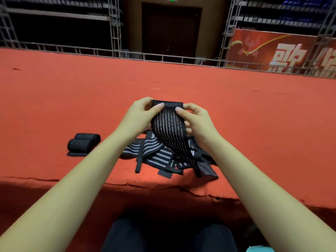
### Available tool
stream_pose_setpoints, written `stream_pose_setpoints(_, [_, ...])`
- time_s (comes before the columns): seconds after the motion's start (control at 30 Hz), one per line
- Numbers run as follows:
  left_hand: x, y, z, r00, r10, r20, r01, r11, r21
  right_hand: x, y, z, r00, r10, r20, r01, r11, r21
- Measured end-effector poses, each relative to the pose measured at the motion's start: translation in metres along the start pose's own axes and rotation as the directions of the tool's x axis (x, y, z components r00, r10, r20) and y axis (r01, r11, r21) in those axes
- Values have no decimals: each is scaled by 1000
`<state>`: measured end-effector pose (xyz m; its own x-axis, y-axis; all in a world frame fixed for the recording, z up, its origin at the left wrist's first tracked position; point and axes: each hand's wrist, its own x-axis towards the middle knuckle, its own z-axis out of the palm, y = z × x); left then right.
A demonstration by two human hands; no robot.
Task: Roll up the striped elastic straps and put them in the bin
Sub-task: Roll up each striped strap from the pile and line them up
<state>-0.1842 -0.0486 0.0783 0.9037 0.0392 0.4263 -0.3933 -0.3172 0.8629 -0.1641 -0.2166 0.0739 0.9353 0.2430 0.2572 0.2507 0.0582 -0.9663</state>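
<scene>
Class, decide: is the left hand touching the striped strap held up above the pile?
Touching. The head view shows the left hand pinching the top corner of the striped strap, thumb pressed on its black end.

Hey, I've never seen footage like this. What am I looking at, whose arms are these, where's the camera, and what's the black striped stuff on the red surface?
There is no machine here. A person wears one camera on the head, and it looks down at their own bare arms. The left hand and right hand pinch the top end of a striped strap. The rest of it hangs toward a loose pile of more straps on the red carpet. To the left lie finished rolls. No bin is in view.
</scene>
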Motion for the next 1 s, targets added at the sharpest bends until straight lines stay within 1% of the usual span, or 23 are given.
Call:
stream_pose_setpoints(0.1, [-6, 13, -11, 1000, -12, -2, 12, 999, -43, -3, -15, 11, 998, -7, 62, 5, 1000, 29])
stream_pose_setpoints(0.3, [-14, 31, -50, 997, 45, -63, -45, 999, -12, -5, -40, 41, 976, -28, 215, 10, 996, 85])
stream_pose_setpoints(0.4, [-19, 23, -67, 998, 13, -66, -15, 1000, -16, 2, -33, 58, 970, -2, 242, -17, 997, 75])
stream_pose_setpoints(0.53, [-25, -7, -79, 994, -77, -81, 78, 997, 16, 11, -7, 78, 963, 85, 256, -96, 995, 31])
stream_pose_setpoints(0.6, [-28, -22, -81, 991, -96, -94, 100, 994, 33, 13, 5, 85, 950, 130, 282, -142, 990, 19])
stream_pose_setpoints(0.63, [-30, -27, -84, 990, -100, -102, 105, 994, 44, 13, 10, 88, 935, 163, 315, -178, 984, 19])
stream_pose_setpoints(0.7, [-33, -34, -95, 988, -95, -119, 101, 994, 44, 11, 17, 95, 879, 248, 407, -255, 966, -36])
stream_pose_setpoints(0.77, [-36, -39, -108, 986, -93, -138, 97, 995, 22, 8, 23, 106, 817, 294, 497, -272, 955, -119])
stream_pose_setpoints(0.83, [-41, -40, -120, 982, -114, -149, 123, 991, 49, 3, 28, 118, 769, 283, 572, -269, 957, -111])
stream_pose_setpoints(0.9, [-47, -39, -130, 979, -138, -151, 151, 985, 83, -3, 25, 131, 730, 250, 636, -279, 959, -56])
stream_pose_setpoints(1.0, [-54, -30, -146, 981, -141, -134, 146, 989, 30, -10, 11, 145, 669, 210, 713, -298, 955, -1])
